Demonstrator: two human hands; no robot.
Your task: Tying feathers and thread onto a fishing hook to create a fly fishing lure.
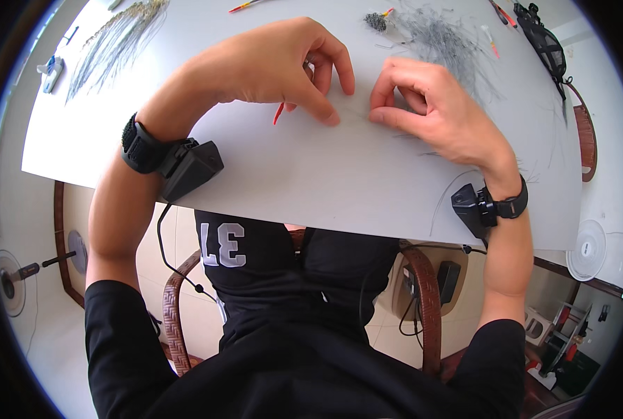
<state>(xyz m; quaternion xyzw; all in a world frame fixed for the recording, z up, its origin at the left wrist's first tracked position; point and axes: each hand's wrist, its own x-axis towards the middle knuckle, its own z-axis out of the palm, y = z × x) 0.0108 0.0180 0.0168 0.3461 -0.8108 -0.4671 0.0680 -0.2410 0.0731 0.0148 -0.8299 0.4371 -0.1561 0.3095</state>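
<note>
My left hand (pixel 301 73) arches over the white tabletop, thumb and index fingertip apart. From under its palm sticks a thin red-tipped tool (pixel 278 113), seemingly held in the curled fingers; most of it is hidden. To its right, my right hand (pixel 411 99) has thumb and index finger pinched together. A faint, fine strand (pixel 361 113) appears to run from that pinch toward the left thumb. Behind the right hand lies a loose heap of thin grey strands (pixel 442 42), with a small dark knotted bundle (pixel 376 22) beside it.
A bundle of long strands (pixel 125 39) lies at the far left of the white table (pixel 290 173). A red-yellow stick (pixel 246 6), red-handled pliers or scissors (pixel 504 14) and a black mesh pouch (pixel 543 47) are along the far side. Loose strands lie by the right wrist.
</note>
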